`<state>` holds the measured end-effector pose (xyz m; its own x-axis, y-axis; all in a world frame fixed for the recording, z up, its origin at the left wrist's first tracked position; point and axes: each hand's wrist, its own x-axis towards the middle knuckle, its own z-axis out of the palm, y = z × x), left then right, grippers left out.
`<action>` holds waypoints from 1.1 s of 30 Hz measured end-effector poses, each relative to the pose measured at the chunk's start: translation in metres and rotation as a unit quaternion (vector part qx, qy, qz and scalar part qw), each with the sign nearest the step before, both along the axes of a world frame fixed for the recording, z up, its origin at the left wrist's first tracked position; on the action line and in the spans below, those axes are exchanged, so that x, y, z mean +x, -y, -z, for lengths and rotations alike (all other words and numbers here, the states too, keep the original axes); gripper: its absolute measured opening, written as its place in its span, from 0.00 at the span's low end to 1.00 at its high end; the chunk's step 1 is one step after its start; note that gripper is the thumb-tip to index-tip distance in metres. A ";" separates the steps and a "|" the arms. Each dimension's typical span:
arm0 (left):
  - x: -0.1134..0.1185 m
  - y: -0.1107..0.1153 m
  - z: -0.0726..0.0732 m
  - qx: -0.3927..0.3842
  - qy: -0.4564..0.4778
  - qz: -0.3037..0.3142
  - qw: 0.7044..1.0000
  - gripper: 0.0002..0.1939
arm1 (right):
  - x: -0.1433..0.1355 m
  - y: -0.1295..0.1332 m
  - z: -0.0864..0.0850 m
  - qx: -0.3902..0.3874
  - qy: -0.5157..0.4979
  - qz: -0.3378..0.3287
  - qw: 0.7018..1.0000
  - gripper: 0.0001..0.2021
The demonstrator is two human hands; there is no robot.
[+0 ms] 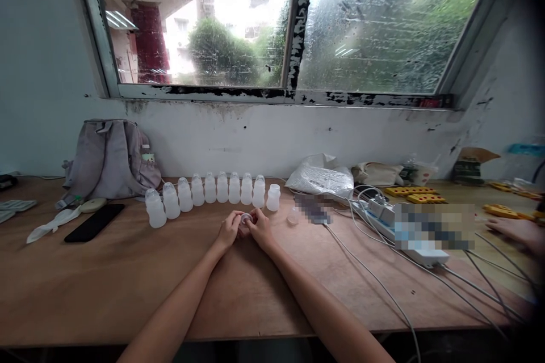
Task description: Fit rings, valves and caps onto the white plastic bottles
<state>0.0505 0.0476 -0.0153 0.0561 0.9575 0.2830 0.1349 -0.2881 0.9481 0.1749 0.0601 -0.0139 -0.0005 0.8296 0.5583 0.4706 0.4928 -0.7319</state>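
Observation:
A small translucent ring-shaped bottle part (246,218) is held between my two hands just above the wooden table. My left hand (231,228) pinches it from the left side. On its right edge the fingers of my right hand (259,228) are closed. A curved row of frosted baby bottles (209,188) stands upright behind my hands, most with clear domed tops. At the right end of that row is a bottle (273,198) with no dome on its neck. A small translucent cap (293,215) sits to the right of my right hand.
A grey backpack (108,159), a black phone (94,223) and a white strip of material (53,226) lie left. On the right are a silvery plastic bag (321,176), a white power strip (421,252) with trailing cables, and yellow blocks (411,193). Another person's hand (515,232) rests far right.

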 end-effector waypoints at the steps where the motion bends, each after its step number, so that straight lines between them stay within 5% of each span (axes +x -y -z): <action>1: 0.000 0.002 -0.001 0.001 -0.012 0.011 1.000 0.12 | 0.000 -0.001 0.001 -0.004 0.004 0.005 1.000 0.02; 13: -0.006 0.007 -0.001 0.066 -0.125 0.027 0.990 0.15 | 0.001 -0.008 0.005 -0.028 -0.003 0.009 1.000 0.04; 18: -0.002 0.008 -0.004 0.025 -0.050 0.017 0.998 0.10 | 0.004 -0.007 0.003 -0.026 -0.021 -0.013 0.999 0.05; 22: -0.001 0.005 -0.004 -0.042 0.050 -0.024 0.998 0.19 | 0.006 -0.005 0.001 -0.007 -0.021 -0.028 0.999 0.06; 26: -0.004 0.004 -0.004 -0.019 0.048 0.003 0.999 0.18 | 0.006 -0.005 0.003 0.000 0.025 -0.049 0.998 0.06; 33: -0.013 -0.006 0.003 0.009 0.062 -0.121 0.991 0.16 | 0.009 -0.015 0.010 -0.001 0.041 -0.009 0.999 0.08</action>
<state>0.0373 0.0540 -0.0184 -0.2110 0.9332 0.2910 0.0844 -0.2792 0.9565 0.1837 0.0754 -0.0236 -0.0616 0.8307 0.5533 0.5193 0.5001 -0.6930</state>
